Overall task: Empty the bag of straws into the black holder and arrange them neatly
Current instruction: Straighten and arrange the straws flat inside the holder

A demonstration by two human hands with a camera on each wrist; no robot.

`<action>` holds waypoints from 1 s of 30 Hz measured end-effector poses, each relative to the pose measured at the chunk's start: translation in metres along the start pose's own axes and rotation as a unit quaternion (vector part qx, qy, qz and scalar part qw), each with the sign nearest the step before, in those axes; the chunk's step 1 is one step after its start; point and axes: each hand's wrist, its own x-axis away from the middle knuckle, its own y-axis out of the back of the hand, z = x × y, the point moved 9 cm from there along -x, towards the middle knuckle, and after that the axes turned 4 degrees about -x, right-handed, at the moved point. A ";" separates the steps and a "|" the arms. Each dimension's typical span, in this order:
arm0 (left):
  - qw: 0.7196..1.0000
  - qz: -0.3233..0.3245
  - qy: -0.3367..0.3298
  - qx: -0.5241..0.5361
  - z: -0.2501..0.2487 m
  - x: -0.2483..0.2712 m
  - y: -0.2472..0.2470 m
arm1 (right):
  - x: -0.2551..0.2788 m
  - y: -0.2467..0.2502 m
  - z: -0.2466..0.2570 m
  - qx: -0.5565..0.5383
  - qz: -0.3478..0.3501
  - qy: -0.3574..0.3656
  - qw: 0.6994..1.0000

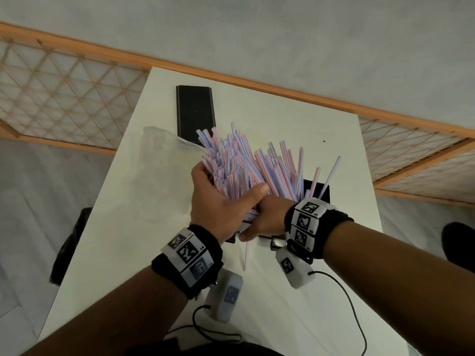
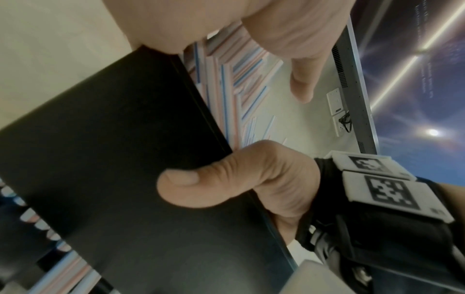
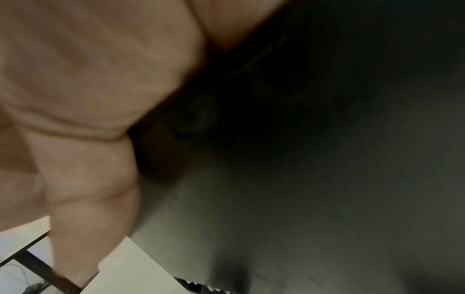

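A thick bundle of pink-and-blue striped straws [image 1: 246, 165] stands fanned out in the black holder [image 1: 320, 191] on the white table. My left hand [image 1: 227, 192] grips the bundle from the left, with the thumb across its near side. My right hand [image 1: 266, 219] holds the holder's near wall. In the left wrist view its thumb [image 2: 201, 185] presses on the black holder [image 2: 120, 159], with the straws [image 2: 239, 79] behind. The right wrist view shows only my palm [image 3: 88, 79] against the dark holder [image 3: 327, 159]. The empty clear bag [image 1: 159, 160] lies to the left.
A flat black lid [image 1: 195, 113] lies at the far side of the white table [image 1: 295, 119]. One loose straw [image 1: 248, 253] lies on the table near my right wrist. Cables trail over the near edge. A wooden lattice rail runs behind the table.
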 end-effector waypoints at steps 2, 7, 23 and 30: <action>1.000 -0.005 -0.002 -0.026 -0.001 0.000 -0.001 | 0.002 0.002 0.004 -0.016 -0.003 0.020 1.000; 0.997 -0.032 -0.003 -0.068 -0.006 0.001 0.000 | 0.005 0.006 0.019 -0.015 -0.049 0.078 0.996; 0.994 -0.071 -0.025 -0.079 -0.013 -0.008 0.007 | 0.062 0.053 0.005 0.037 -0.271 0.138 0.952; 0.995 -0.075 -0.031 -0.051 -0.009 -0.008 0.006 | 0.044 0.008 -0.019 0.090 -0.161 0.076 0.980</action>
